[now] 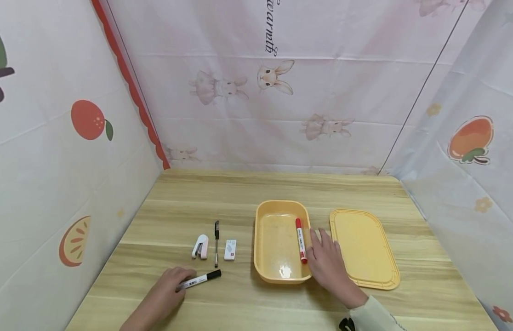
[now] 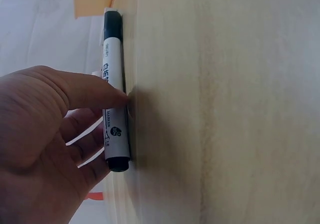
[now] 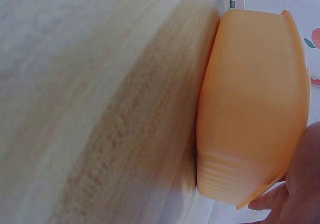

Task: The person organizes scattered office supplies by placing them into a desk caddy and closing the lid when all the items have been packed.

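My left hand [image 1: 167,292] pinches a black-capped whiteboard marker [image 1: 200,279] between thumb and fingers, low over the table. In the left wrist view the thumb lies across the white barrel. My right hand [image 1: 327,264] rests at the right rim of a yellow plastic box [image 1: 277,278], its fingers spread and fairly straight. A red marker [image 1: 301,241] lies inside the box along its right wall. In the right wrist view the fingers touch the rim of the box [image 3: 250,104]; part of that hand is out of frame.
Left of the box are a white-and-pink stapler [image 1: 200,247], a black gel pen [image 1: 217,243] and a small white carton [image 1: 230,249]. A yellow lid [image 1: 364,248] lies flat to the right. Printed cloth walls [image 1: 240,115] enclose the wooden table [image 1: 190,193] at back and sides.
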Motion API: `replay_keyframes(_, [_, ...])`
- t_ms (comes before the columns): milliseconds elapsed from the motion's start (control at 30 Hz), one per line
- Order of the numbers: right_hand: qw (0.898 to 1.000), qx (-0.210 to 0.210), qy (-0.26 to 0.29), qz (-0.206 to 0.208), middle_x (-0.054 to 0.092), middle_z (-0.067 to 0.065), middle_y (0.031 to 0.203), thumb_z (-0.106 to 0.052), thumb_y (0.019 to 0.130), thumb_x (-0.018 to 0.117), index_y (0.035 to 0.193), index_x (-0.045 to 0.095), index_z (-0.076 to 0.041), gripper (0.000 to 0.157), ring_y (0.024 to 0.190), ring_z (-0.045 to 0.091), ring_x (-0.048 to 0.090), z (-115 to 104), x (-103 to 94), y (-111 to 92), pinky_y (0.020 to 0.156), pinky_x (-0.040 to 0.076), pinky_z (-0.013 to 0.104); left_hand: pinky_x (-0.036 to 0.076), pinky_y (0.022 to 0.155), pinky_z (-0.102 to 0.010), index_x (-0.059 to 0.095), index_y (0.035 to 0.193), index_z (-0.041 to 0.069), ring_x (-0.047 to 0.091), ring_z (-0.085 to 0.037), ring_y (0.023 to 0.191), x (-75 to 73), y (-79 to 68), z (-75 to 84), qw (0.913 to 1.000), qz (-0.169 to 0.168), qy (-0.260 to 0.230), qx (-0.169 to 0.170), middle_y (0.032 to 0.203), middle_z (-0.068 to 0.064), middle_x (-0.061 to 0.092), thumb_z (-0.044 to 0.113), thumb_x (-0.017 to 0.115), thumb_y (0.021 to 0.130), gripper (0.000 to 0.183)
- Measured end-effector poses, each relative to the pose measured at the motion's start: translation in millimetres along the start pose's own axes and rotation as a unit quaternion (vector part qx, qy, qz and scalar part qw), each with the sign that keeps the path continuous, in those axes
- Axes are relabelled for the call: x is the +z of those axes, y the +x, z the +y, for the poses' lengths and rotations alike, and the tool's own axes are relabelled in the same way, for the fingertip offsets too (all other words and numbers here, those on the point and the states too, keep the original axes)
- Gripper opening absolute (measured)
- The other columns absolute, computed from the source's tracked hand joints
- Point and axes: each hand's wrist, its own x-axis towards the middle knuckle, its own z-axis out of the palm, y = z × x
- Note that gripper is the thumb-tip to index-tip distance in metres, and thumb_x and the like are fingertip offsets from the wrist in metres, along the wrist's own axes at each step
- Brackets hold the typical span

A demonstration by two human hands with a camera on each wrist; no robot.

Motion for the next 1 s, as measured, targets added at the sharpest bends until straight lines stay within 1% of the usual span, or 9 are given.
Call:
replay_keyframes(100, [1.0, -0.001, -0.002, 0.002, 0.03, 0.026, 0.159, -0.023, 0.104, 0.044, 0.156, 0.034, -0.003, 0.056, 0.149, 0.043, 0.026, 0, -0.5, 0, 0.117, 0.015, 0.067, 0.051, 0.089, -0.037, 0.072, 0.109, 0.024, 0.057, -0.012, 0.1, -0.3, 0.8, 0.6, 0.9999, 0.004, 0.006, 0.013, 0.103, 0.013, 0.065, -0.001, 0.072, 0.083, 0.037])
replay_keyframes(233, [1.0, 0.001, -0.005, 0.002, 0.03, 0.026, 0.159, -0.023, 0.104, 0.043, 0.156, 0.034, -0.003, 0.056, 0.149, 0.043, 0.025, 1, -0.5, 1, 0.117, 0.014, 0.068, 0.052, 0.083, -0.031, 0.073, 0.107, 0.022, 0.058, -0.01, 0.094, -1.2, 0.9, 1.1, 0.9986, 0.011, 0.013, 0.051, 0.098, 0.012, 0.064, 0.0, 0.074, 0.081, 0.034])
replay_keyframes(300, [1.0, 0.001, -0.004, 0.002, 0.031, 0.025, 0.159, -0.023, 0.104, 0.043, 0.156, 0.034, -0.003, 0.056, 0.149, 0.043, 0.026, 1, -0.1, 1, 0.117, 0.014, 0.068, 0.052, 0.08, -0.03, 0.073, 0.107, 0.02, 0.059, -0.009, 0.092, -1.5, 0.7, 1.8, 0.9982, 0.01, 0.011, 0.058, 0.098, 0.011, 0.064, 0.0, 0.075, 0.08, 0.034])
replay_keyframes(367, [1.0, -0.001, -0.003, 0.004, 0.031, 0.025, 0.158, -0.023, 0.104, 0.043, 0.155, 0.034, -0.003, 0.056, 0.149, 0.043, 0.026, 1, 0.0, 1, 0.117, 0.013, 0.068, 0.052, 0.079, -0.029, 0.073, 0.109, 0.02, 0.059, -0.009, 0.091, -1.9, 1.3, 3.0, 0.9988, 0.007, 0.005, 0.049, 0.098, 0.011, 0.064, 0.001, 0.075, 0.08, 0.035])
replay_keyframes(533, [1.0, 0.001, 0.002, 0.003, 0.031, 0.025, 0.158, -0.022, 0.104, 0.043, 0.156, 0.034, -0.003, 0.056, 0.149, 0.043, 0.025, 0, 0.1, 1, 0.118, 0.013, 0.067, 0.05, 0.076, -0.027, 0.072, 0.114, 0.02, 0.056, -0.007, 0.088, -3.9, 4.4, 8.0, 0.9997, -0.002, -0.021, -0.013, 0.102, 0.008, 0.064, 0.002, 0.075, 0.082, 0.037])
replay_keyframes(600, [1.0, 0.004, 0.001, 0.0, 0.03, 0.025, 0.159, -0.023, 0.104, 0.043, 0.156, 0.033, -0.003, 0.056, 0.149, 0.042, 0.025, 0, 0.1, 2, 0.118, 0.012, 0.067, 0.049, 0.073, -0.025, 0.071, 0.117, 0.019, 0.055, -0.007, 0.086, -5.0, 5.1, 10.6, 0.9986, -0.005, -0.045, -0.028, 0.102, 0.006, 0.063, 0.002, 0.075, 0.083, 0.039])
replay_keyframes(700, [1.0, 0.006, 0.0, -0.001, 0.03, 0.024, 0.159, -0.023, 0.104, 0.042, 0.156, 0.033, -0.004, 0.056, 0.149, 0.042, 0.024, 0, 0.3, 2, 0.119, 0.012, 0.067, 0.05, 0.073, -0.022, 0.068, 0.125, 0.016, 0.056, -0.009, 0.087, -7.0, 5.6, 14.2, 0.9951, -0.003, -0.096, -0.02, 0.104, 0.002, 0.063, 0.0, 0.073, 0.083, 0.045])
replay_keyframes(900, [1.0, 0.004, 0.002, 0.003, 0.031, 0.025, 0.159, -0.022, 0.104, 0.043, 0.156, 0.034, -0.003, 0.056, 0.149, 0.042, 0.025, -1, 0.4, 1, 0.119, 0.013, 0.066, 0.054, 0.078, -0.021, 0.062, 0.135, 0.014, 0.059, -0.011, 0.09, -9.2, 10.3, 19.7, 0.9776, 0.007, -0.21, 0.007, 0.113, -0.006, 0.063, 0.001, 0.072, 0.086, 0.051])
replay_keyframes(1000, [1.0, 0.003, 0.008, 0.005, 0.031, 0.025, 0.159, -0.022, 0.104, 0.044, 0.156, 0.034, -0.003, 0.056, 0.149, 0.042, 0.026, -1, 1.0, 0, 0.119, 0.013, 0.066, 0.055, 0.08, -0.022, 0.061, 0.136, 0.014, 0.06, -0.01, 0.092, -10.6, 12.7, 23.6, 0.969, 0.004, -0.247, 0.013, 0.116, -0.007, 0.063, 0.004, 0.073, 0.088, 0.051])
